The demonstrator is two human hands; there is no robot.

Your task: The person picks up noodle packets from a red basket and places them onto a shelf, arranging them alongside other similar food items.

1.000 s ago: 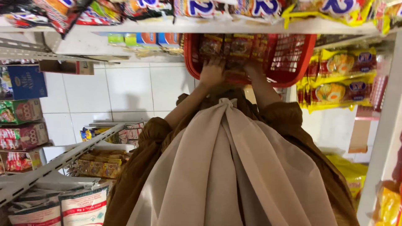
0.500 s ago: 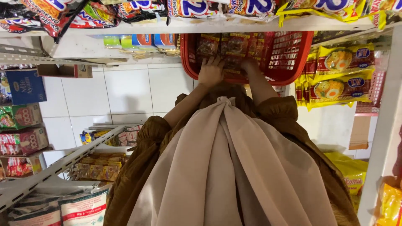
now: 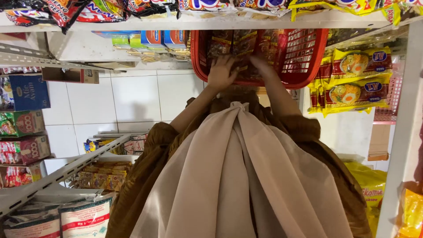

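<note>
A red plastic basket (image 3: 308,53) sits on the tiled floor below me, packed with dark red and brown snack packets (image 3: 229,42). My left hand (image 3: 222,72) reaches in over the near rim, fingers curled on the packets. Just to its right, my right hand (image 3: 263,66) also grips the packets. Brown sleeves and a beige scarf (image 3: 238,176) hanging from my chest hide my forearms and the basket's near edge.
A white shelf board (image 3: 264,20) loaded with snack bags runs across the top. Yellow noodle packs (image 3: 352,79) hang on the right beside a white upright (image 3: 401,132). Boxes (image 3: 26,92) and lower shelves with packets (image 3: 101,174) stand on the left. White floor tiles (image 3: 132,97) lie between.
Both hands stay in the red basket on the packets. They have shifted slightly deeper, and the view has tilted a little.
</note>
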